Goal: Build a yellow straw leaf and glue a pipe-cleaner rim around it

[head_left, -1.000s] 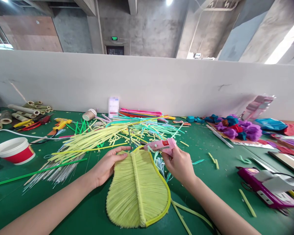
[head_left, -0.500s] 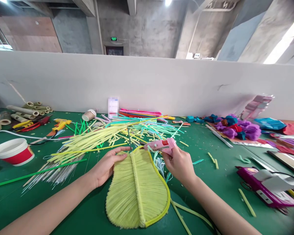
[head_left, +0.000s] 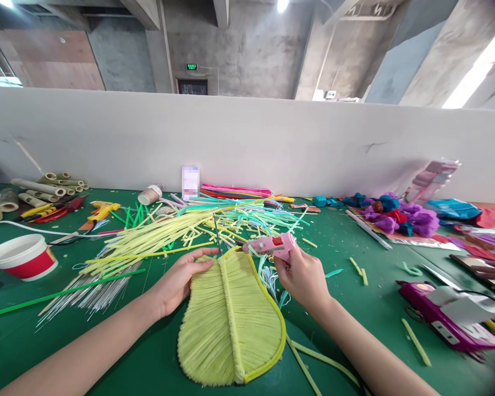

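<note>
My left hand (head_left: 180, 281) is closed on the upper left edge of a large yellow-green leaf made of fuzzy pipe cleaners (head_left: 214, 330), thumb in front and some fingers hidden behind. A thin dark wire stem (head_left: 218, 236) rises from the leaf's top beside my index finger. My right hand (head_left: 305, 278) grips a pink hot glue gun (head_left: 278, 245), its nozzle at the leaf's upper right edge. Brighter yellow trim (head_left: 281, 324) runs along the leaf's right edge; the left edge has none. A thick ridge divides the leaf down its middle.
Yellow pipe cleaners (head_left: 148, 236) lie heaped behind the leaf. At left stand a paper cup (head_left: 22, 257), a yellow glue gun (head_left: 103, 210) and bamboo pieces (head_left: 45, 187). A purple power strip (head_left: 449, 316) and purple flowers (head_left: 412, 217) lie at right.
My hands, the leaf and the glue gun stay almost still. Finger-like shapes now appear over the dark flat object at the right edge.
</note>
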Demonstrator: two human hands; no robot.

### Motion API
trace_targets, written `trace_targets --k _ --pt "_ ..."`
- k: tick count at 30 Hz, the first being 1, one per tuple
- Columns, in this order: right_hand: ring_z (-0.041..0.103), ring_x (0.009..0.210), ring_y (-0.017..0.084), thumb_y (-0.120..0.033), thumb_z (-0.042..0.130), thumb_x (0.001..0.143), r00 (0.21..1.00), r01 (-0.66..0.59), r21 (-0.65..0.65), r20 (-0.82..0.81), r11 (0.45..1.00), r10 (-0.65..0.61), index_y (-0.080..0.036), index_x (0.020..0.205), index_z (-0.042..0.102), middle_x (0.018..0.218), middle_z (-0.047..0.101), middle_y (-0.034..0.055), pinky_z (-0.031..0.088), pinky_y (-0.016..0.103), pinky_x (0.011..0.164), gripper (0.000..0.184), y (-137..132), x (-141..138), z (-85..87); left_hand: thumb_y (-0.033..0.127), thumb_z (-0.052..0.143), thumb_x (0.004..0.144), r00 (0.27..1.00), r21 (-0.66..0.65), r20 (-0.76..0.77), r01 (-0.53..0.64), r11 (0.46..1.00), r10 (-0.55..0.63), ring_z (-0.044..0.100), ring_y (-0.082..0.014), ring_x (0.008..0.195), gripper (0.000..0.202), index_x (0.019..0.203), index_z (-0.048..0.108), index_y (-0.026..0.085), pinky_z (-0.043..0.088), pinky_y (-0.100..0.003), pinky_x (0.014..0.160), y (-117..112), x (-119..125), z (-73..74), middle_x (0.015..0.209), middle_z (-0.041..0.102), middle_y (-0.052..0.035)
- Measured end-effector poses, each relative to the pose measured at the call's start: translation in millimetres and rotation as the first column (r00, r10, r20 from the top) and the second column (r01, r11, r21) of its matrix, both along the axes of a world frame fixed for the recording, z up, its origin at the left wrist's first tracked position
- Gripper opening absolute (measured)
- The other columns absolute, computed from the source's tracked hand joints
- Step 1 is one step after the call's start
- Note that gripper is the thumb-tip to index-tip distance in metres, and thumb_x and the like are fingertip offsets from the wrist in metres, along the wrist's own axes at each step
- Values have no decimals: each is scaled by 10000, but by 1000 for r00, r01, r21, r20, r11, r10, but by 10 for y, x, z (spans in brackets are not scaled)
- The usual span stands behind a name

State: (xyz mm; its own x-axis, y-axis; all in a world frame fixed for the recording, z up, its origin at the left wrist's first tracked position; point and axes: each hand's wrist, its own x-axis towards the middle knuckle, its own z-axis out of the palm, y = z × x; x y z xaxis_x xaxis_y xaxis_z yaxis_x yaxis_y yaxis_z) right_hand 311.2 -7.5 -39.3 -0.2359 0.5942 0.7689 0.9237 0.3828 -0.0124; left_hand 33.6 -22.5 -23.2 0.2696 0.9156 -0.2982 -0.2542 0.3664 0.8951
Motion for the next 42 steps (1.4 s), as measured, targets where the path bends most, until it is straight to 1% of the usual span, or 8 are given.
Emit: trace_targets --k 12,19,23,26,28,32,36,42 --pt "559 475 167 -279 434 884 1000 19 -24 -21 1000 -20 -145 909 593 631 652 54 295 257 458 209 3 1 8 222 749 787 999 -53 3 -44 998 45 698 -204 851 449 1214 613 189 527 -272 731 -1 0 -51 1000 740 -91" --pt "524 458 160 -435 544 836 965 83 -287 -215 954 -149 -226 697 480 534 554 -6 326 245 458 258 38 -127 205 231 652 857 983 -119 -16 -181 976 181 690 -235 986 387 1232 565 181 538 -298 803 -368 29 -67 1097 713 -109" --pt "448 409 141 -510 633 760 960 41 -360 -243 932 -136 -256 655 420 473 476 -44 266 237 416 348 9 -218 440 306 651 887 996 -140 -8 89 986 -91 676 -228 1078 468 1314 479 223 538 -305 888 -691 -47 -8 1164 699 -92" --pt "402 377 118 -461 636 750 957 -24 -389 -274 921 -91 -259 647 402 456 466 -59 247 232 409 326 -46 -284 572 476 640 879 879 -198 -212 389 900 -426 720 -191 598 422 1169 526 191 526 -234 478 -773 -183 3 875 748 -90" --pt "390 367 110 -432 629 747 951 -38 -407 -295 913 -92 -262 628 375 453 480 -56 247 230 406 328 -76 -323 630 546 612 876 835 -211 -260 440 873 -484 664 -150 458 417 1040 556 167 447 -183 373 -765 -264 -5 752 736 -80" --pt "399 366 111 -431 618 738 943 -50 -395 -321 917 -87 -269 612 334 444 481 -50 242 228 399 350 -89 -366 697 498 701 834 959 -225 -168 187 956 -228 732 -152 678 445 1094 572 160 550 -175 552 -783 -265 -22 896 753 -96" --pt "434 401 121 -420 616 740 950 -54 -371 -306 927 -67 -263 647 362 490 514 -38 265 233 425 313 -82 -394 696 444 828 715 997 -368 74 64 928 -39 722 -252 1001 610 1196 573 169 577 -274 825 -933 -37 -141 1085 736 -142" --pt "473 479 130 -403 633 769 962 -66 -345 -271 936 -32 -246 718 400 579 542 -29 318 233 474 285 -142 -485 507 531 861 572 927 -207 142 370 906 -347 691 -317 1033 659 1124 663 233 519 -388 911 -1056 172 -375 1057 745 -109"
